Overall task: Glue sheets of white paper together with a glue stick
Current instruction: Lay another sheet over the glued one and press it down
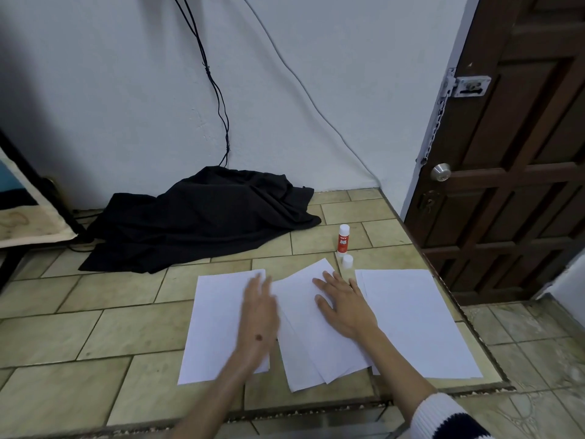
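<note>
Three lots of white paper lie on the tiled floor: a left sheet point(215, 324), a tilted middle stack point(316, 340) and a right stack point(418, 321). My right hand point(345, 304) lies flat with spread fingers on the middle stack. My left hand point(259, 312) is blurred, its fingers straight, over the seam between the left sheet and the middle stack. A red and white glue stick point(343, 238) stands upright beyond the paper, and its white cap point(347, 261) sits beside it.
A heap of black cloth point(202, 217) lies by the white wall, with cables hanging above it. A brown wooden door point(512, 153) stands at the right. The tiled platform drops at a step edge point(468, 315) on the right and front.
</note>
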